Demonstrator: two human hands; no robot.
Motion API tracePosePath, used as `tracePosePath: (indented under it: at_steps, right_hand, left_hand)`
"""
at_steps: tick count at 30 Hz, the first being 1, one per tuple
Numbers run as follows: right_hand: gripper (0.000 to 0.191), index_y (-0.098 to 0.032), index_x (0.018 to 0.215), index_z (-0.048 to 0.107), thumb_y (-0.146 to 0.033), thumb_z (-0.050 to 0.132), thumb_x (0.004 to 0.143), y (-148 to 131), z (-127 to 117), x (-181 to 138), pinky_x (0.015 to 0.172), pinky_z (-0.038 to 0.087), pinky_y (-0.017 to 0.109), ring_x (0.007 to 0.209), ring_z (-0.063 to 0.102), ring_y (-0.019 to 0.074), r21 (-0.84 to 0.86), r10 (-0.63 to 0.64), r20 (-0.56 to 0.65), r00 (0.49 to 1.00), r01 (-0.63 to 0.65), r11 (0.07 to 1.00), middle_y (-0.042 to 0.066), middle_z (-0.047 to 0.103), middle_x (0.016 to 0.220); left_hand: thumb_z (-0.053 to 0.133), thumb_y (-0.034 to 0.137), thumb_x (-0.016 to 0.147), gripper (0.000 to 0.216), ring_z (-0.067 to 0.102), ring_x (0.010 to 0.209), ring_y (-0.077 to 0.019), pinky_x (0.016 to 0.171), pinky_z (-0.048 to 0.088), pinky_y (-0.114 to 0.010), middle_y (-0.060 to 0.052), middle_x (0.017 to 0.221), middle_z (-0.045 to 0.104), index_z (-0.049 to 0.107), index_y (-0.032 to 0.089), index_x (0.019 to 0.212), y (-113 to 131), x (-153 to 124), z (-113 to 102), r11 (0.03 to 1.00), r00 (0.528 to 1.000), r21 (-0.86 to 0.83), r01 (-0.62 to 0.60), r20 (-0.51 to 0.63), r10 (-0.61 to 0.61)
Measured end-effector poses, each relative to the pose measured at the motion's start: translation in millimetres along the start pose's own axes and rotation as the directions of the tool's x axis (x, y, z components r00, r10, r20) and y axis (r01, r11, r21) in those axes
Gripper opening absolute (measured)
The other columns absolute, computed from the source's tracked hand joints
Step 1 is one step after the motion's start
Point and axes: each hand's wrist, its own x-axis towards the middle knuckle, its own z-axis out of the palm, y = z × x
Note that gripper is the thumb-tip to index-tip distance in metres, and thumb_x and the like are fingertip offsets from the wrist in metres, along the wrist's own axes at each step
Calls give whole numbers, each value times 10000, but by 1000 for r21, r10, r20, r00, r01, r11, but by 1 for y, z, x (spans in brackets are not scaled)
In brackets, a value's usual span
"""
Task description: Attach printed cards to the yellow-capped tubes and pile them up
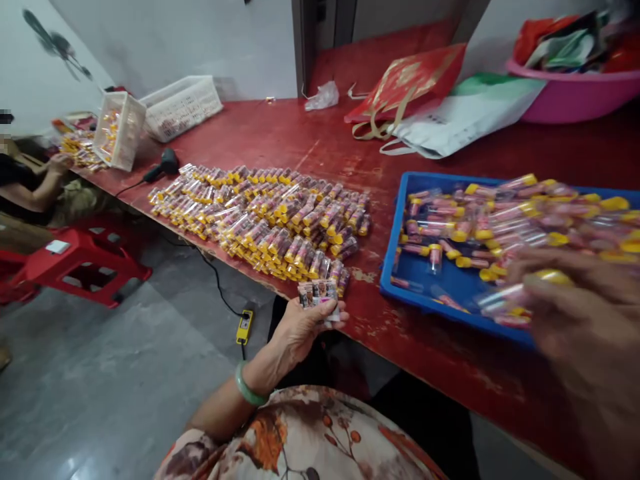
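My left hand (300, 330) is at the near edge of the red table (310, 133), closed on a small stack of printed labels (318, 293). My right hand (580, 300), blurred by motion, reaches over the blue tray (410, 273) and holds a clear tube with a yellow cap (520, 290). The tray is full of loose yellow-capped tubes (500, 220). To the left of the tray, several rows of labelled tubes (260, 217) lie packed side by side on the table.
A black heat gun (163, 165) with a cord lies past the rows. White baskets (150, 113), a red bag (405, 83), a white bag (465, 113) and a pink basin (575, 93) stand farther back. Another person's arm (35, 190) is at far left, near a red stool (80, 260).
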Motion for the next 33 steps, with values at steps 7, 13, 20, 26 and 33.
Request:
tracePosePath:
  at_steps: [7, 13, 20, 26, 33]
  right_hand:
    - [243, -191, 684, 672, -423, 726, 735, -42, 64, -107, 495, 403, 245, 538, 514, 132, 233, 470, 497, 730, -634, 738, 7, 597, 623]
    - [192, -176, 664, 700, -361, 738, 696, -44, 73, -106, 527, 399, 235, 551, 520, 124, 249, 508, 491, 707, -673, 696, 3, 604, 606]
    - [143, -171, 563, 656, -279, 675, 654, -42, 70, -98, 506, 372, 232, 486, 475, 107, 208, 481, 566, 669, -681, 702, -16, 552, 507]
    - [189, -165, 563, 632, -294, 672, 695, -32, 67, -92, 524, 352, 236, 515, 464, 110, 155, 399, 600, 694, -590, 793, -16, 534, 517]
    - [218, -168, 799, 704, -383, 671, 804, -25, 33, -100, 435, 313, 211, 527, 426, 83, 280, 426, 546, 721, -637, 719, 21, 578, 745]
  left_hand:
    - [911, 206, 482, 423, 638, 622, -139, 597, 536, -246, -31, 753, 703, 699, 121, 837, -17, -4, 17, 1000, 1000, 7, -21, -9, 21]
    - [926, 207, 433, 381, 605, 589, -115, 622, 505, -228, -24, 676, 686, 707, 108, 728, -28, -9, 19, 997, 999, 72, -35, 22, 33]
    - [899, 215, 495, 385, 642, 675, -159, 671, 546, -274, -50, 782, 711, 725, 111, 822, -27, -11, 15, 986, 988, 152, 66, 131, -87]
    - [876, 236, 551, 363, 648, 677, -182, 589, 581, -307, -59, 816, 708, 712, 110, 850, -26, -6, 12, 983, 984, 165, 85, 138, -109]
    - [910, 207, 475, 404, 631, 610, -147, 565, 559, -268, -35, 740, 693, 693, 109, 802, -33, -2, 22, 996, 1000, 90, 11, 22, -13]
